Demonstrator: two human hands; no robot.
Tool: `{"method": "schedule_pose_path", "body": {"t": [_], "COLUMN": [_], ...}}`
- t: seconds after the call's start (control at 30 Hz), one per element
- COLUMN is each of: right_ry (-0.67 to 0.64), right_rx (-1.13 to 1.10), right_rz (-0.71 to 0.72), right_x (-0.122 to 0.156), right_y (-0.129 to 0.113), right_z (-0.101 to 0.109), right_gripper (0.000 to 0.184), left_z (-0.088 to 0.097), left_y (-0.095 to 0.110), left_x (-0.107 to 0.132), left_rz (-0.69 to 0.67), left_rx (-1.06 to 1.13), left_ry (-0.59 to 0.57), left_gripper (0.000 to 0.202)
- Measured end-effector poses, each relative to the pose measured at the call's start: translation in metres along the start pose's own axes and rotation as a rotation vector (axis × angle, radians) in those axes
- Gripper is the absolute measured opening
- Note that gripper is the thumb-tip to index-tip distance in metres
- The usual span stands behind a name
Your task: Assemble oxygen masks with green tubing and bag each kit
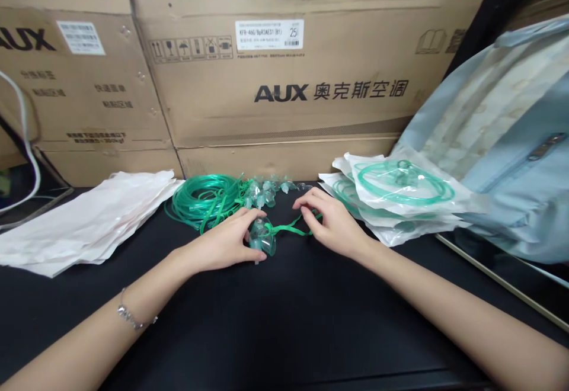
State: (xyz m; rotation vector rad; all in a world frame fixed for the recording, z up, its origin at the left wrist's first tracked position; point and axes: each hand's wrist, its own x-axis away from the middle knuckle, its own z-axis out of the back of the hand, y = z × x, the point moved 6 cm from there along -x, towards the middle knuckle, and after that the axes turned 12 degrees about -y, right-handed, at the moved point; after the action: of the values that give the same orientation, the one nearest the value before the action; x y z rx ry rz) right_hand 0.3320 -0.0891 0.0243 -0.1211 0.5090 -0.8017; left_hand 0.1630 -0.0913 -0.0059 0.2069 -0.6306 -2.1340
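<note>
Your left hand (222,243) grips the mask (263,238) near the back edge of the surface (284,326); your right hand (332,226) pinches the strap (288,230) beside it.

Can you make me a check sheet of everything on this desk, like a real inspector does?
Surface: black table, flat and dark.
Job's things: clear mask near the middle, with a green strap running off it to the right.
Clutter: coil of green tubing; more small masks behind; stack of white sheets at left; sealed packs with green tubing inside at right.
Grippers: left hand grips the clear mask; right hand has fingers on the green strap, grip unclear.
Cables: white cable at far left.
Surroundings: cardboard boxes behind; pale blue plastic bundle at right.
</note>
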Motion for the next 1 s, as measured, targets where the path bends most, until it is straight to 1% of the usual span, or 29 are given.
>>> {"method": "schedule_pose_path", "body": {"t": [0.03,0.07,0.17,0.23,0.33,0.4,0.47,0.53,0.63,0.7,0.83,1.0], "right_ry": [-0.014,-0.055,-0.259,-0.349,-0.406,-0.453,-0.519,-0.6,-0.692,-0.706,-0.699,-0.709], "right_rx": [-0.013,-0.017,0.015,0.056,0.06,0.026,-0.009,-0.042,-0.059,-0.068,-0.083,-0.05], "right_rz": [0.039,0.07,0.125,0.15,0.184,0.178,0.162,0.154,0.151,0.149,0.158,0.158], "right_x": [0.002,0.003,0.007,0.01,0.021,0.033,0.044,0.053,0.056,0.054,0.052,0.053], "right_y": [-0.007,-0.012,-0.02,-0.019,-0.014,-0.009,-0.004,-0.001,0.0,0.001,0.0,0.0], "right_z": [0.001,-0.001,-0.014,-0.022,-0.027,-0.028,-0.029,-0.031,-0.036,-0.037,-0.039,-0.04], "right_gripper": [0.019,0.019,0.022,0.024,0.028,0.034,0.043,0.051,0.054,0.054,0.054,0.055], "left_z": [-0.001,-0.003,-0.007,-0.009,-0.012,-0.016,-0.023,-0.031,-0.038,-0.041,-0.043,-0.043], "left_y": [0.0,0.0,0.001,0.001,-0.001,-0.002,-0.004,-0.009,-0.014,-0.014,-0.013,-0.011], "left_x": [-0.002,-0.005,-0.011,-0.011,-0.001,0.011,0.023,0.032,0.037,0.037,0.035,0.033], "left_rz": [-0.009,-0.018,-0.026,-0.012,0.002,-0.01,-0.024,-0.017,-0.014,-0.029,-0.052,-0.002], "left_rx": [-0.009,-0.021,-0.065,-0.085,-0.101,-0.131,-0.19,-0.252,-0.339,-0.377,-0.41,-0.43], "left_ry": [0.027,0.053,0.115,0.157,0.239,0.258,0.213,0.138,0.038,0.01,-0.008,-0.062], "left_gripper": [0.062,0.06,0.052,0.051,0.058,0.058,0.057,0.058,0.062,0.063,0.063,0.065]}}
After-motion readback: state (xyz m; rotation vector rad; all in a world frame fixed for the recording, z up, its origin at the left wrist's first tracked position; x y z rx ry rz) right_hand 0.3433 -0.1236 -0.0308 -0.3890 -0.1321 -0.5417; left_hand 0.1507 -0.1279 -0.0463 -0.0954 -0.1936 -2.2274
